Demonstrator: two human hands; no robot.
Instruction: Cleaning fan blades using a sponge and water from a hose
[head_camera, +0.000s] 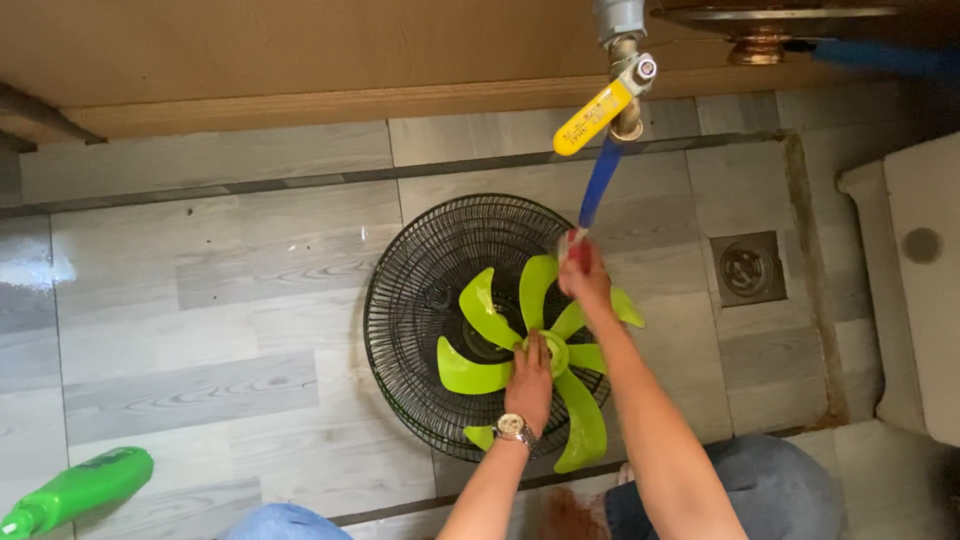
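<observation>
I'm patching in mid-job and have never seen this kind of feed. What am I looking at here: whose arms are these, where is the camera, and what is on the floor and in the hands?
There is no machine here: the two bare arms belong to a person, and the single picture comes from a camera on that person's head, looking straight down. The left hand, with a wristwatch, presses on the hub of a lime-green fan blade, which lies on a black wire fan guard on the grey tiled floor. The right hand grips the end of a blue hose that hangs from a tap with a yellow lever. Nearby are a green spray bottle at lower left, a square floor drain, and the person's knees in blue jeans.
</observation>
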